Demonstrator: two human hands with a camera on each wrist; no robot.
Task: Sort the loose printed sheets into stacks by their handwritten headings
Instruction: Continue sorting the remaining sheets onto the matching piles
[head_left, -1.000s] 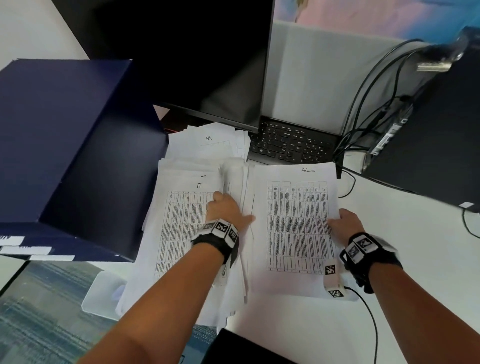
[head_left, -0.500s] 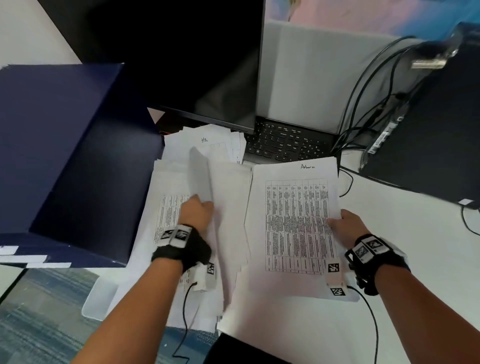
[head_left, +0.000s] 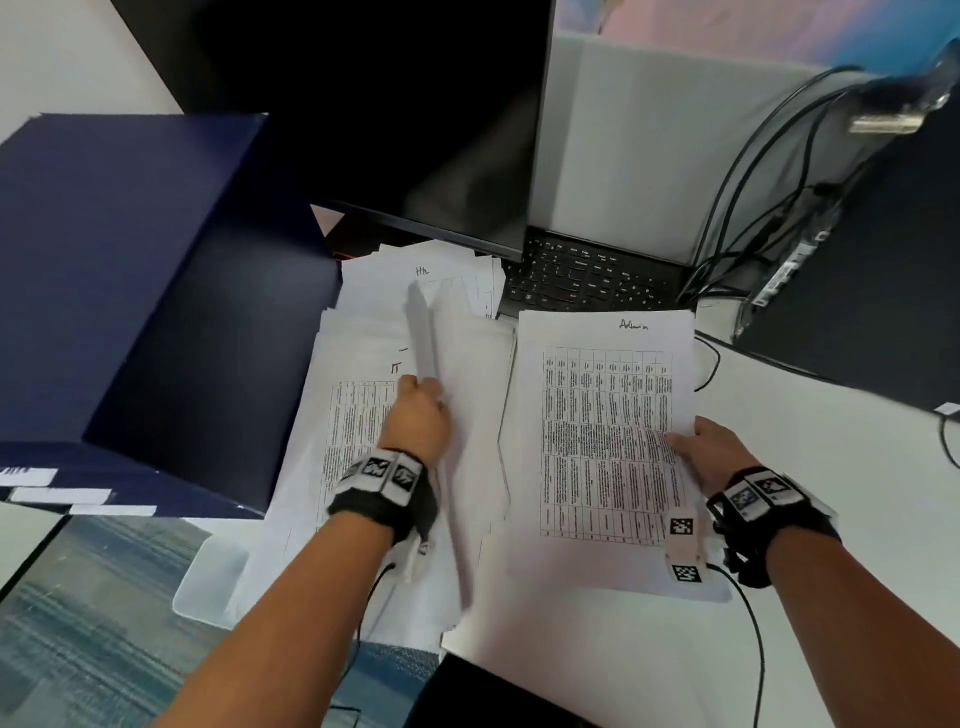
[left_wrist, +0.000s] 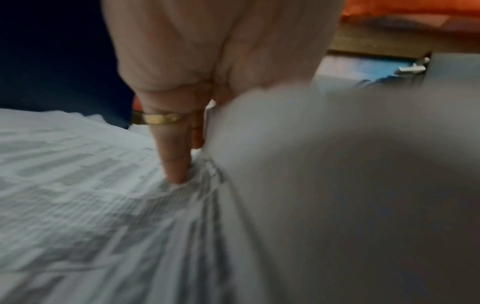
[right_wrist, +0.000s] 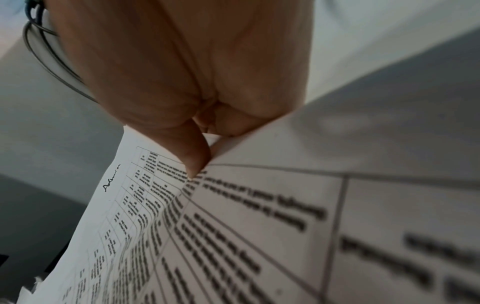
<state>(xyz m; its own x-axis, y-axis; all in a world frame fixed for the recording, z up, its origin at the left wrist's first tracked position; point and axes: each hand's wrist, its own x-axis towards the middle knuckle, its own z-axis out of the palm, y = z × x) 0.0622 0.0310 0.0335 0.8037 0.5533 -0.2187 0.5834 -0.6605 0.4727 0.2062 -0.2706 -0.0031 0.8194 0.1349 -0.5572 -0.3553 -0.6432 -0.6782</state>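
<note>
My left hand pinches a loose sheet that stands almost on edge and blurred over the left pile, whose top page is headed "IT". In the left wrist view the ringed finger points down onto the printed pile, with the sheet's blank back raised to its right. Behind lies a stack headed "HR". My right hand grips the right edge of the stack headed "Admin". Its thumb lies on the top Admin page.
A dark blue box stands open against the left pile. A black monitor and keyboard sit behind the stacks. Cables and a black computer case are at the right. White desk shows beyond the right hand.
My left hand has lifted one sheet off the left pile, and that sheet has swung up onto its edge. My right hand stays on the Admin stack.
</note>
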